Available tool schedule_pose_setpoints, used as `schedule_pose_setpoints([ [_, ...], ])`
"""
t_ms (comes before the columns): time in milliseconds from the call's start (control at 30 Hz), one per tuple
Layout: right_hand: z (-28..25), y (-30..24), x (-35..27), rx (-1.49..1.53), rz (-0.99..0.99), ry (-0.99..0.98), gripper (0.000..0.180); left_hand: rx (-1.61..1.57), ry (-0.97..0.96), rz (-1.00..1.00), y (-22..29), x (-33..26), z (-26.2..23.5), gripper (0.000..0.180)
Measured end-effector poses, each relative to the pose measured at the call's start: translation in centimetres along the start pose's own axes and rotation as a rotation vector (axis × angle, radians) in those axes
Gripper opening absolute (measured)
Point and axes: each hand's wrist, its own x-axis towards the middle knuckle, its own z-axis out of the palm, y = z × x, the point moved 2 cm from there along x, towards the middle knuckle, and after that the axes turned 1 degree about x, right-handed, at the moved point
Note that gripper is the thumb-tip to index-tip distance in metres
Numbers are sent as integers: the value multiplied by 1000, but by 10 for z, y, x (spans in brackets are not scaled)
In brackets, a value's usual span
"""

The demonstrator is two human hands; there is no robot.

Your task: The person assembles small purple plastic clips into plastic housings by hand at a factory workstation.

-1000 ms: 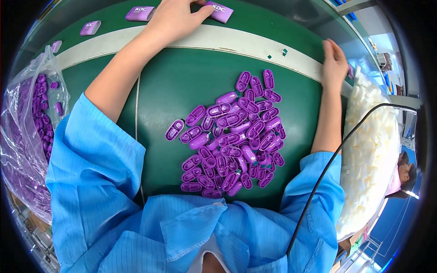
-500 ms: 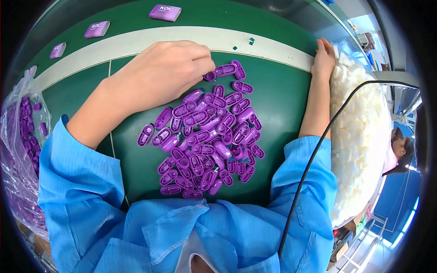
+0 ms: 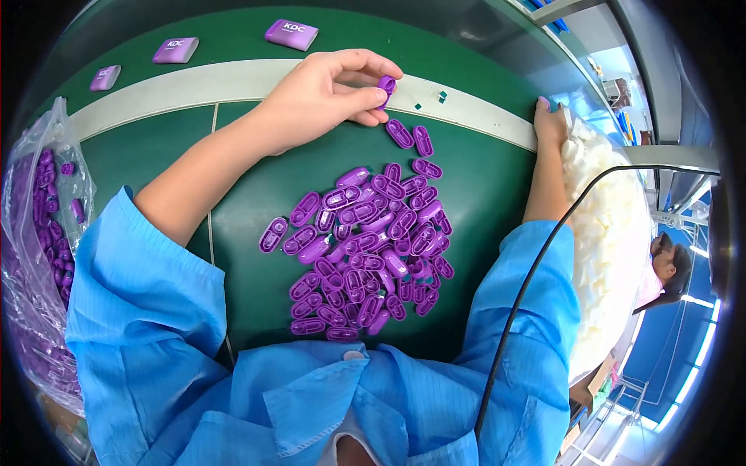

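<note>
Above the far end of a pile of purple plastic shells, my left hand pinches one small purple shell between thumb and fingers. The shells are oblong, many with the hollow side up. Two loose purple shells lie just below that hand on the green tabletop. Far to the right, my right hand is beside a clear bag of white pieces. Its fingers look curled, with a small purplish spot at the tips; what they hold, if anything, is unclear.
A clear bag of purple parts stands at the left. Beyond a pale strip, three purple cases lie on a green surface. Small dark green bits sit on the strip. A black cable crosses my right arm. Another person is at far right.
My left hand has moved right and lifted a purple shell from the pile's far end. My right hand stays by the white pieces, its fingers shifted. The whole view has shifted slightly.
</note>
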Motion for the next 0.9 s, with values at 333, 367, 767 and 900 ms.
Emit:
schedule_pose_setpoints([
  [333,-52,-116,-62,484,-462,-484,34,27,19,-33,-1,6,-4,36],
  [367,-57,-130,-85,844,-310,-737,31,9,52,-26,-1,5,-7,36],
  [767,-58,-164,-186,1469,-24,-1036,27,28,137,126,1,2,2,31],
  [900,-59,-163,-188,1492,-1,-1026,27,186,143,138,0,0,2,32],
])
